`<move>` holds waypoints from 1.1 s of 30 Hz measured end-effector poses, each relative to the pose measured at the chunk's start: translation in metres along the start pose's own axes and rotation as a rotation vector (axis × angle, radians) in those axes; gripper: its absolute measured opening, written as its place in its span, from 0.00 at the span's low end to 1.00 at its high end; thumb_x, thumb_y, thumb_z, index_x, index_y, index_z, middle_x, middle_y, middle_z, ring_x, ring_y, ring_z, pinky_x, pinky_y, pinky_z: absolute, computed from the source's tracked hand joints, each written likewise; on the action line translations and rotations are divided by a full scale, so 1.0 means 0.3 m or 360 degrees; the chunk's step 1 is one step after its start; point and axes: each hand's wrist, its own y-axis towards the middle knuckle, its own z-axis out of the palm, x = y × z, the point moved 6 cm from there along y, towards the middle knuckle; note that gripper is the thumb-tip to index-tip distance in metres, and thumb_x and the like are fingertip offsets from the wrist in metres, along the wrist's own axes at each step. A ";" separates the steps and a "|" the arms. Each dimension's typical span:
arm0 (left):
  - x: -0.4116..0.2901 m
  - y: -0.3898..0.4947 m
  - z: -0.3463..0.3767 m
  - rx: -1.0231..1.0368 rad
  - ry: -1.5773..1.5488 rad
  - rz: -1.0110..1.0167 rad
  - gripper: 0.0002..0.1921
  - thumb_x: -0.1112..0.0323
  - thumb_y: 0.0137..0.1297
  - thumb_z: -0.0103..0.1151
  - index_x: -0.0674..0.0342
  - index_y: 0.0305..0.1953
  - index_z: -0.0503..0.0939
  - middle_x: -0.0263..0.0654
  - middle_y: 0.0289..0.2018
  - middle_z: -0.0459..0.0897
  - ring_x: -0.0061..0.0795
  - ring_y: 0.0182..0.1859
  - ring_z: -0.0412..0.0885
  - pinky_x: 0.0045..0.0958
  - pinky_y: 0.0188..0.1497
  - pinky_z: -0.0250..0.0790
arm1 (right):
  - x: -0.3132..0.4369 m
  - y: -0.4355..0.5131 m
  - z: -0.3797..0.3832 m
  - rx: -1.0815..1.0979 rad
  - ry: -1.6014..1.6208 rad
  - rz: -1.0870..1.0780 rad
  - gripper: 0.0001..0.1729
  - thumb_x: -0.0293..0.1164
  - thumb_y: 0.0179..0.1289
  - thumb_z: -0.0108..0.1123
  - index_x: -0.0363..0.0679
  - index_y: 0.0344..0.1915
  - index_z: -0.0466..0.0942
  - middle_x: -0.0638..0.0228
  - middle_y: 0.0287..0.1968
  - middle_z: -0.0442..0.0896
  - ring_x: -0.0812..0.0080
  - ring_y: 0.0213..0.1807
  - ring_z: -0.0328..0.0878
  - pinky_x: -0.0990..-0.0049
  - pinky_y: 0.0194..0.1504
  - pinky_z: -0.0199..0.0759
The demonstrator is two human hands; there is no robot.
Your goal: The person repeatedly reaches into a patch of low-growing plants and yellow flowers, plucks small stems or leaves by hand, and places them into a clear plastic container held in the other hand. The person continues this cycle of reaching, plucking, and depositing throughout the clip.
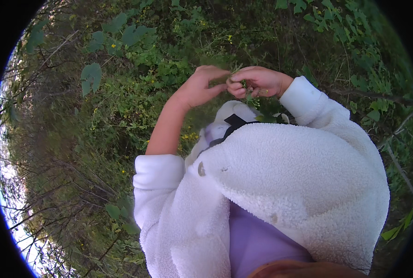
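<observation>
My right hand (256,81) is closed around a small bunch of thin green plant sprigs (253,100), with leafy tips hanging below the fingers and thin stems poking out above them. My left hand (210,83) meets it from the left. Its forefinger and thumb are bent in a loose arc, their tips at the right hand's fingers and the stems. Whether a thin stem lies between those tips cannot be told. Both hands are held in front of the white fleece jacket (279,166), above low green plants.
Dense undergrowth with small yellow flowers (123,171) surrounds me. Broad leaves (91,77) stand at the upper left, and leafy vines (361,55) at the upper right. A bare branch (376,93) runs right of my right sleeve. Thin twigs (36,215) spread at the lower left.
</observation>
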 end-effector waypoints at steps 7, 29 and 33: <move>0.098 -0.072 -0.089 -0.0235 0.0141 -0.0294 0.06 0.67 0.58 0.54 0.60 0.31 0.80 0.38 0.30 0.81 0.36 0.38 0.75 0.33 0.55 0.56 | 0.019 -0.041 0.000 -0.0100 -0.0039 0.0074 0.15 0.35 0.66 0.41 0.41 0.23 0.65 0.78 0.22 0.60 0.88 0.19 0.46 0.87 0.16 0.38; -0.004 -0.108 -0.032 -0.0215 -0.0410 -0.0394 0.04 0.74 0.57 0.55 0.67 0.32 0.78 0.33 0.21 0.75 0.21 0.24 0.71 0.23 0.28 0.63 | -0.004 0.002 0.001 -0.0039 -0.0246 0.0095 0.16 0.38 0.67 0.41 0.43 0.23 0.65 0.79 0.20 0.59 0.88 0.18 0.46 0.86 0.18 0.40; 0.037 -0.139 -0.061 -0.0353 -0.0500 -0.0620 0.06 0.70 0.57 0.56 0.67 0.31 0.79 0.35 0.22 0.78 0.17 0.23 0.72 0.22 0.26 0.64 | 0.019 -0.050 -0.068 -0.0263 -0.0184 -0.0010 0.17 0.39 0.68 0.41 0.43 0.23 0.64 0.78 0.22 0.60 0.88 0.19 0.46 0.86 0.18 0.41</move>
